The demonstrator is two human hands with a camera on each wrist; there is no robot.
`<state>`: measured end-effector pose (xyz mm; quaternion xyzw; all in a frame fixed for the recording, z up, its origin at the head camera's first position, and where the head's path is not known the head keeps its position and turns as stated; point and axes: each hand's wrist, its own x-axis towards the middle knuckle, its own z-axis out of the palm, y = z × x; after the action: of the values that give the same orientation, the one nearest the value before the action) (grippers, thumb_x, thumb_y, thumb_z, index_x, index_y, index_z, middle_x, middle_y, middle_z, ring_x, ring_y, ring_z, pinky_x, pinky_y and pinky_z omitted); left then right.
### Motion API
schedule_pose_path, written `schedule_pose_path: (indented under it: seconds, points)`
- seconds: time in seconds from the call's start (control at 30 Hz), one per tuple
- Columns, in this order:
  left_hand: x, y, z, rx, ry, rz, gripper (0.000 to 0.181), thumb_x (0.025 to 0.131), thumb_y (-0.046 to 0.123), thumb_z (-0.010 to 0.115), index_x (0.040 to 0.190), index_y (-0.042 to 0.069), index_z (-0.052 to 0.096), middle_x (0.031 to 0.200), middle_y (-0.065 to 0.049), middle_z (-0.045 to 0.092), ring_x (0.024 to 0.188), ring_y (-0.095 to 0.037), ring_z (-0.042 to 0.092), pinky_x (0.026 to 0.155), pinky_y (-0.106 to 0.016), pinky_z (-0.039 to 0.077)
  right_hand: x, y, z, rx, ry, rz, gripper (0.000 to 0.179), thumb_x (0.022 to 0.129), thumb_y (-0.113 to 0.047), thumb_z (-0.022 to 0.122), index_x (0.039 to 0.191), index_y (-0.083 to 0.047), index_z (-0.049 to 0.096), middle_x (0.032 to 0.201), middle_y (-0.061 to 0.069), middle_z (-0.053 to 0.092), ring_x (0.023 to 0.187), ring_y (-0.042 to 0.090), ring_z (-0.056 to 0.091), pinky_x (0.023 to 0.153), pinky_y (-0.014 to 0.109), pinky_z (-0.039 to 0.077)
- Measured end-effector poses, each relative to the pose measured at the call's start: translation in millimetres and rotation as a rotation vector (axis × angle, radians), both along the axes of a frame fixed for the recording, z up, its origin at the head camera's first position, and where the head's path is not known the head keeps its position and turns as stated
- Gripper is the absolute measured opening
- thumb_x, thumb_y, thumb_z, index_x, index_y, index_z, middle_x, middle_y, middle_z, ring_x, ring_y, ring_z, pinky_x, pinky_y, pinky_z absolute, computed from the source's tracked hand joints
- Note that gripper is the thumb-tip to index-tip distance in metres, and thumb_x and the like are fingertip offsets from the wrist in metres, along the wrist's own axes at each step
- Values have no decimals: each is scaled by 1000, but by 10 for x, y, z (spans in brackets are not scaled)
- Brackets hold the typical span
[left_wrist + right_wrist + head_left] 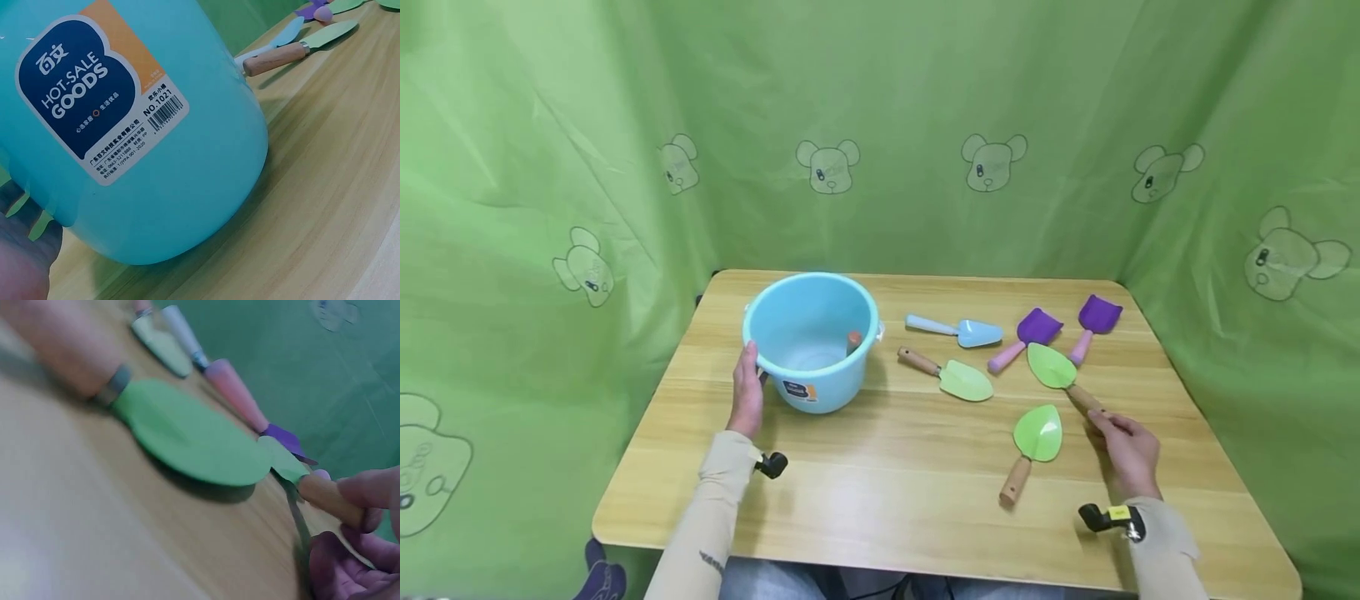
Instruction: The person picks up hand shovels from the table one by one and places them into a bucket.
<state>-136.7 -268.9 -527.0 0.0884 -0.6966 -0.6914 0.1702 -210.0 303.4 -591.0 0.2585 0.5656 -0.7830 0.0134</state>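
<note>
Near the right side of the table, my right hand (1127,454) pinches the wooden handle end of a green trowel (1051,365) between thumb and fingers. In the right wrist view that wooden handle (334,500) shows between the fingertips. My left hand (747,396) rests against the near left side of a light blue bucket (820,387), fingers reaching up to its rim. The left wrist view shows these fingers (28,215) along the bucket wall beside its label. Inside the bucket, a brown handle end (853,341) leans by the right wall; the rest is hidden.
A second green trowel (1037,433) lies in front of the held one. A pale green trowel (966,381) and a blue trowel (977,333) lie right of the bucket. Two purple shovels (1037,327) are farther back. Green curtains (910,217) surround the wooden table (880,500).
</note>
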Motion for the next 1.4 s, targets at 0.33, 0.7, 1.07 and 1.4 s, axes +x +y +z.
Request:
schedule_pose_path:
  seconds: [0.33, 0.7, 1.07, 1.4]
  points:
    - [17, 3, 20, 9, 0, 10, 65, 110, 56, 22, 164, 20, 29, 165, -13, 37, 155, -34, 30, 131, -61, 17, -8, 151, -30, -621, 120, -121, 7, 100, -2, 65, 103, -8, 65, 96, 8, 74, 98, 16, 75, 106, 22, 55]
    - [11, -1, 32, 7, -8, 12, 64, 110, 56, 23, 162, 21, 33, 162, -13, 41, 152, -33, 34, 131, -61, 19, 8, 154, -48, -679, 94, -185, 7, 98, -4, 66, 100, -9, 69, 97, 9, 75, 105, 15, 74, 108, 23, 54]
    - [26, 7, 9, 17, -16, 8, 63, 110, 56, 20, 164, 23, 30, 166, -9, 36, 158, -31, 27, 131, -61, 16, 28, 130, -44, -650, 77, -265, 12, 94, -6, 72, 105, -11, 71, 101, 5, 75, 110, 12, 72, 109, 23, 52]
    - [34, 9, 40, -1, -36, 10, 64, 109, 58, 20, 164, 26, 28, 168, -6, 34, 159, -29, 26, 132, -61, 15, 37, 174, -69, -773, 127, -285, 17, 97, -8, 68, 114, -7, 69, 105, 13, 75, 106, 24, 75, 116, 31, 47]
